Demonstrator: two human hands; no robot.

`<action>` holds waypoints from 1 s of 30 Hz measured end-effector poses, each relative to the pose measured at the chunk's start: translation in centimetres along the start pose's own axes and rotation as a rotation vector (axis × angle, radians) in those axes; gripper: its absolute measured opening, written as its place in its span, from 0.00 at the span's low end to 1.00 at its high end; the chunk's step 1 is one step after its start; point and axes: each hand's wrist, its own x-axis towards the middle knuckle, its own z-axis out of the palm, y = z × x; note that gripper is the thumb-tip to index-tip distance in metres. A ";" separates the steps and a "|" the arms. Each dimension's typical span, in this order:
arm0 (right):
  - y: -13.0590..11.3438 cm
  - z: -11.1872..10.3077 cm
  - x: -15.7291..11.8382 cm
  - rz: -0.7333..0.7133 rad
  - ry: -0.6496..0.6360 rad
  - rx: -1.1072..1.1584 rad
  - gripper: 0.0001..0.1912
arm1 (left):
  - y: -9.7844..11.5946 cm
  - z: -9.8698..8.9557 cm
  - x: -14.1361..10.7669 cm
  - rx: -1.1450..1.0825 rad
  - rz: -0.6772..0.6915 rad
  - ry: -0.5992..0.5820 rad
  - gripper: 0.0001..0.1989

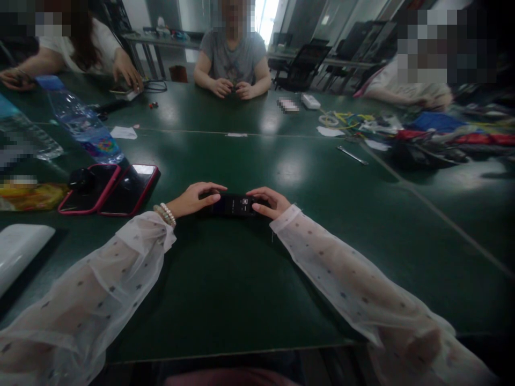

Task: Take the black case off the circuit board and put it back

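Observation:
A black phone (234, 206) lies sideways just above or on the green table, its dark screen lit with small white marks. My left hand (196, 199) holds its left end, thumb on the near side and fingers over the far edge. At the other end, my right hand (270, 202) grips it the same way, thumb on the screen's corner. Nearest to my left hand are two phones in red-pink cases (132, 188) (92, 188); a small round black object (82, 181) rests on the left one.
Bottles (82, 126) and a yellow packet (34, 196) stand or lie at left, above a white object (22, 246). A wrench (352, 155) and a heap of cables and cloth (438, 134) lie at right. People sit around the table (241, 300).

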 end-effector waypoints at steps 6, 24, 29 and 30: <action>-0.8 0.2 -0.2 0.018 0.008 -0.001 0.22 | -0.1 0.0 0.1 0.009 -0.011 0.003 0.27; 0.4 0.6 -0.1 0.000 0.130 -0.224 0.21 | -0.1 0.1 0.1 0.039 -0.014 0.032 0.28; 0.5 1.0 -0.3 -0.052 0.209 -0.421 0.20 | -0.2 0.3 0.0 0.032 -0.041 0.054 0.32; 0.5 1.0 -0.3 -0.058 0.206 -0.437 0.21 | -0.2 0.3 0.0 0.037 -0.039 0.057 0.32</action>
